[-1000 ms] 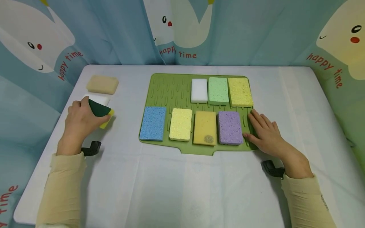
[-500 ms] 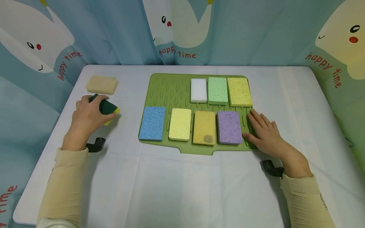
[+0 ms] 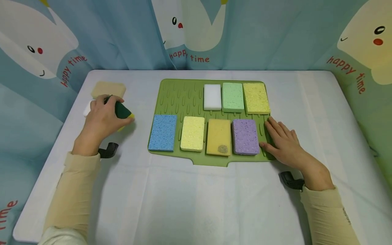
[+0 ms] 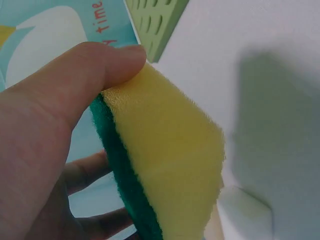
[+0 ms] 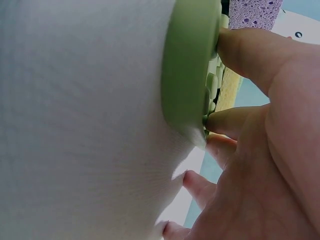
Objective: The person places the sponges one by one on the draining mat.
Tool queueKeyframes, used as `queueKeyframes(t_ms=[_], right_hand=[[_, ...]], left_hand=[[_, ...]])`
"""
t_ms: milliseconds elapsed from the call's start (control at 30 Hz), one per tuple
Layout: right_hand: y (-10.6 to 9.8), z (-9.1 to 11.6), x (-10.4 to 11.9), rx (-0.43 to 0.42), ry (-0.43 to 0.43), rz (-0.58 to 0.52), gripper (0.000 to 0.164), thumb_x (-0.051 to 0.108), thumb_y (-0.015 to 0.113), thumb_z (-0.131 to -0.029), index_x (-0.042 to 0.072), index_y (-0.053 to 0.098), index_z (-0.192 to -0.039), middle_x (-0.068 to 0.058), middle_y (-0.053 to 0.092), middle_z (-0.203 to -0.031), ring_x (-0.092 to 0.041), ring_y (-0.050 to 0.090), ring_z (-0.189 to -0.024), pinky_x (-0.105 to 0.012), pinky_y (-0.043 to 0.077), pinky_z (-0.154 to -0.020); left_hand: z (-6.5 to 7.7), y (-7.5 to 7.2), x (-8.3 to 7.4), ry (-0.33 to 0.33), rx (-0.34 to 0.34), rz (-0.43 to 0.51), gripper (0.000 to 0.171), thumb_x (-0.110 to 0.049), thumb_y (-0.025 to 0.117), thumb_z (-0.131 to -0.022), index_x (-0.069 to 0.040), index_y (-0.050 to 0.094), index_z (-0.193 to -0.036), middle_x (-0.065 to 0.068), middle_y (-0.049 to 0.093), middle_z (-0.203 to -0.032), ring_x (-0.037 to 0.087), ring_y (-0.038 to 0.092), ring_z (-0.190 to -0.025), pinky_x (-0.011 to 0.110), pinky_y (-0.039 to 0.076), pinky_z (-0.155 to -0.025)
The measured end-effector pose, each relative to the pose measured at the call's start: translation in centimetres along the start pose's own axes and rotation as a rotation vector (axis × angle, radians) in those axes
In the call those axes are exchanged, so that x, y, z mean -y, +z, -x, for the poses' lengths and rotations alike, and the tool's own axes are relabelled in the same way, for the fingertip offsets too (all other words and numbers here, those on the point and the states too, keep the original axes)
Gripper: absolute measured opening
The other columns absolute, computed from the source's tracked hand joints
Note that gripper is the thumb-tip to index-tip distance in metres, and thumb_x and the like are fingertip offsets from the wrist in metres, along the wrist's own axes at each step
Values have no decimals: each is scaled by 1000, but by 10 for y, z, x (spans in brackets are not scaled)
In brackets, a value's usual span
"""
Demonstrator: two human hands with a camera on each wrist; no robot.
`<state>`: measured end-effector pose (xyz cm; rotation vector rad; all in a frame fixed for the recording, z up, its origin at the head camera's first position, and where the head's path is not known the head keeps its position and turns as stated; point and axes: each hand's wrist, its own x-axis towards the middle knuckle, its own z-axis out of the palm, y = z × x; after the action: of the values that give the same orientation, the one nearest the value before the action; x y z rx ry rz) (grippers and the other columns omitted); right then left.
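Observation:
In the head view my left hand [image 3: 99, 120], at the table's left side, pinches a green-and-yellow scrub sponge [image 3: 123, 110]. The left wrist view shows the thumb on the yellow foam [image 4: 170, 145], with fingers behind the dark green scouring layer [image 4: 125, 170]; the sponge is raised off the table. My right hand [image 3: 288, 148] rests with extended fingers on the right edge of the green ridged mat [image 3: 177, 95], close to a purple sponge [image 3: 246, 136]. In the right wrist view, thumb and fingertips touch the mat's rim [image 5: 187, 65] and the white cloth.
A beige sponge [image 3: 108, 89] and a partly hidden white block [image 3: 87, 108] lie beside the left hand. On the mat's front row are blue [image 3: 163, 132], pale yellow [image 3: 192, 133] and tan [image 3: 218, 136] sponges; behind are white [image 3: 212, 97], mint [image 3: 233, 97] and yellow-green [image 3: 256, 98] ones.
My left hand has moved right and slightly away from me, carrying the scrub sponge from beside the white block toward the mat. The right hand stays in place on the mat's edge.

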<state>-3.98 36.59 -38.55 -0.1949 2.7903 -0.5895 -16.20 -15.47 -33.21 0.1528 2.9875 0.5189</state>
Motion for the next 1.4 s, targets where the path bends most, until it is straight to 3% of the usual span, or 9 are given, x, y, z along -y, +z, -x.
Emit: queueKeyframes(t_ms=[367, 700, 1267, 1400], right_hand=[[1, 0, -1, -4, 3, 4, 82, 40, 51, -102, 1, 6, -159, -19, -4, -167, -53, 1, -148, -79, -1, -108], [1, 0, 0, 2, 4, -3, 82, 39, 51, -102, 1, 6, -159, -19, -4, -166, -52, 1, -148, -79, -1, -109], [0, 1, 0, -8, -8, -2, 81, 39, 50, -103, 0, 7, -159, -19, -3, -167, -53, 1, -148, -79, -1, -108], [0, 0, 0, -11, -10, 3, 81, 39, 51, -103, -1, 8, -158, -20, -2, -166, -53, 2, -148, -79, 0, -108]], left_hand=[[-7, 1, -13, 87, -19, 9, 70, -34, 76, -84, -9, 46, -142, 33, 20, -152, 54, 24, -132, 68, 41, -90], [-16, 5, -23, 136, -38, 39, 93, -30, 77, -82, -7, 26, -156, 29, 26, -154, 49, 24, -140, 67, 39, -98], [-37, 13, -53, 298, 4, 0, 92, -26, 81, -80, -4, 30, -154, 23, 28, -158, 44, 24, -144, 58, 28, -115], [-42, 15, -61, 309, 25, -7, 94, -28, 82, -80, -5, 29, -154, 21, 27, -159, 42, 24, -146, 58, 29, -115]])
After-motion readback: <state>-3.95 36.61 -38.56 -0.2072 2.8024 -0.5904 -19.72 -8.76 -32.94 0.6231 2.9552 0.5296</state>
